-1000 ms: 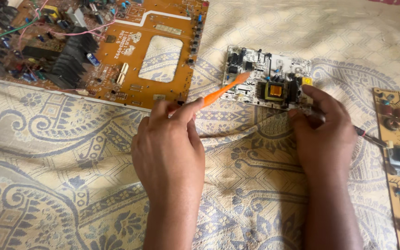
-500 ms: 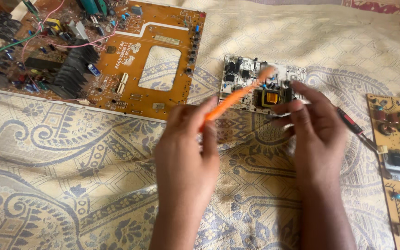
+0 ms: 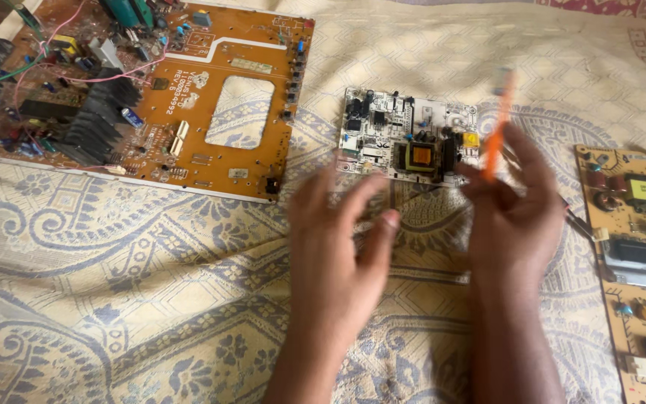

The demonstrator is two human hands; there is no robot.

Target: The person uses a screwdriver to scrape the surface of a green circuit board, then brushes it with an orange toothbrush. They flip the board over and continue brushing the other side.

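Note:
My right hand holds an orange stick-shaped tool upright between the fingers, just in front of a small white circuit board. The tool is blurred by motion. My left hand hovers lower and to the left with its fingers spread, holding nothing. A dark thin tool lies on the cloth right of my right hand, partly hidden by it.
A large orange circuit board with black heat sinks and wires lies at the top left. Another orange board runs along the right edge. Everything rests on a patterned cream cloth.
The orange tool has passed from my left hand to my right hand and now points upward. My left hand has opened and dropped back.

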